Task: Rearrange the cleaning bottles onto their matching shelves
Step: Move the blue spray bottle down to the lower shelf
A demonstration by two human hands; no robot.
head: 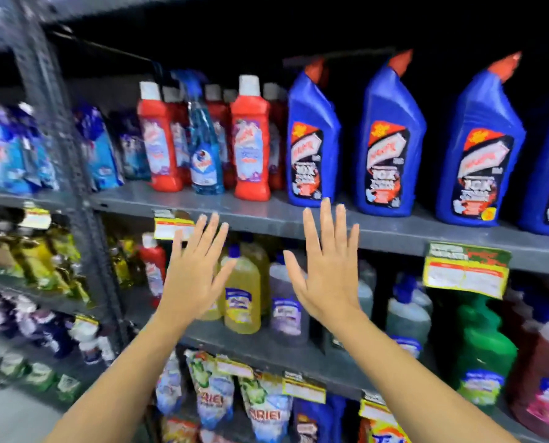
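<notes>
Both my hands are raised flat before a grey metal rack, fingers spread, holding nothing. My left hand and my right hand hover below the upper shelf. On that shelf stand red bottles with white caps, a clear blue spray bottle among them, and big blue bottles with orange caps. On the shelf below, a single red bottle stands at the left beside yellow bottles, a purple bottle, grey ones and a green one.
A grey upright post splits the rack. Blue refill pouches fill the left bay, with yellow oil bottles below. Detergent pouches hang on the bottom shelf. Yellow price tags stick out from the shelf edges.
</notes>
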